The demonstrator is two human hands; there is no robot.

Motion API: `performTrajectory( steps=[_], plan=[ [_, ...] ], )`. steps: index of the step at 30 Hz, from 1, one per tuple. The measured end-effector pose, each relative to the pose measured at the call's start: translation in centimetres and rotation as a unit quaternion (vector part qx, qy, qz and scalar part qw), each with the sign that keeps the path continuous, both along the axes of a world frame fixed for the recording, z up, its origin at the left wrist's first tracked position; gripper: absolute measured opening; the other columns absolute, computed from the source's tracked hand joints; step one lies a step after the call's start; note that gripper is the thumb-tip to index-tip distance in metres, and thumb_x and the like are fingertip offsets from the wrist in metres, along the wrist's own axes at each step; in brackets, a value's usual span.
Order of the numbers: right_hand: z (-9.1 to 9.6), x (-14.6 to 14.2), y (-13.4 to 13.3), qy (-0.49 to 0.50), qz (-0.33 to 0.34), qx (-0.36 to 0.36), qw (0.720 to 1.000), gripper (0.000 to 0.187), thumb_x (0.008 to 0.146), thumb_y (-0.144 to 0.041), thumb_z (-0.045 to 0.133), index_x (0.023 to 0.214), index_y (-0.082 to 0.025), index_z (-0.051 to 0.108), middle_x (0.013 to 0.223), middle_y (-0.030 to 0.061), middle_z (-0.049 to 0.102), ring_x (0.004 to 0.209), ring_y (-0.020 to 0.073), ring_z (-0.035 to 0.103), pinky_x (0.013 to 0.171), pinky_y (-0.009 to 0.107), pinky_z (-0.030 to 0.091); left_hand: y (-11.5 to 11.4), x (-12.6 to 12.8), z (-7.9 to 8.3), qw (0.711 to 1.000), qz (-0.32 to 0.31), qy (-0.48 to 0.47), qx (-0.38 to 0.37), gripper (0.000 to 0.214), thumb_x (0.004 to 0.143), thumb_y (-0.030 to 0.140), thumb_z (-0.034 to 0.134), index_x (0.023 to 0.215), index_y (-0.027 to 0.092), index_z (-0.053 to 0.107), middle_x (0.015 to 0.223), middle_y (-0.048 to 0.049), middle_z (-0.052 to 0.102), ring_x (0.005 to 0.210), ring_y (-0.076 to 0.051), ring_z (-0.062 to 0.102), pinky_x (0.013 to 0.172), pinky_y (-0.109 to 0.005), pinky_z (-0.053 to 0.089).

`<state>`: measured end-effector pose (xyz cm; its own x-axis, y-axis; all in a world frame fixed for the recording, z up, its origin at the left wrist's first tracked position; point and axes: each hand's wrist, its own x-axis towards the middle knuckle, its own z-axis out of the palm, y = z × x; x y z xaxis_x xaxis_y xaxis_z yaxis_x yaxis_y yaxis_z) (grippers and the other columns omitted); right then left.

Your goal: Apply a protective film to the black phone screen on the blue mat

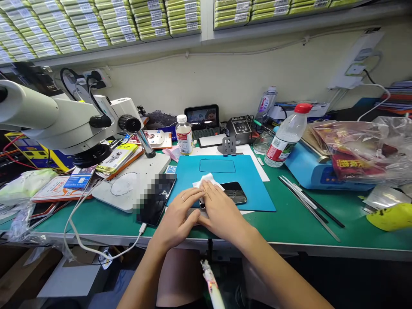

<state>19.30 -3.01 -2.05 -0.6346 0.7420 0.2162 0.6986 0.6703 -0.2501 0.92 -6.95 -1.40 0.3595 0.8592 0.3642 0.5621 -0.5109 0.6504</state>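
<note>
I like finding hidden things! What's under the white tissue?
A shiny black phone, on the blue mat; its right end sticks out. The white tissue, right hand and left hand cover most of the rest, so I can't see that part.

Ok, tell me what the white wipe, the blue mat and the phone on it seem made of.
White wipe: thin paper or nonwoven cloth, matte, judging by its soft creases.
Blue mat: perhaps silicone or rubber, with an even, low-sheen surface.
Phone: probably glass-fronted, glossy black, given its bright reflections; the shiny rim could be metal or plastic.
</note>
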Motion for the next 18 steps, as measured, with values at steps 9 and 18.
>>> performTrajectory(
  steps=[9,18],
  plan=[
    [0.3,0.1,-1.7,0.033,0.059,-0.021,0.997,0.083,0.091,-0.049,0.063,0.154,-0.004,0.033,0.159,0.0229,0.035,0.149,0.0331,0.029,0.123,0.05,0.027,0.1,0.3,-0.6,0.995,0.001,0.098,-0.02,0.061,0.102,0.048,0.042,0.156,0.019,0.033,0.161,-0.0098,0.036,0.148,-0.027,0.035,0.123,-0.046,0.03],
    [1.5,4.4,-4.2,0.12,0.007,0.006,0.993,0.057,0.097,-0.042,0.058,0.146,-0.015,0.048,0.157,0.0145,0.043,0.148,0.034,0.032,0.118,0.058,0.033,0.5,1.1,-1.0,0.976,0.003,0.215,0.032,0.06,0.105,0.049,0.034,0.154,0.014,0.035,0.162,-0.0124,0.033,0.152,-0.026,0.026,0.124,-0.048,0.028]
  ],
)
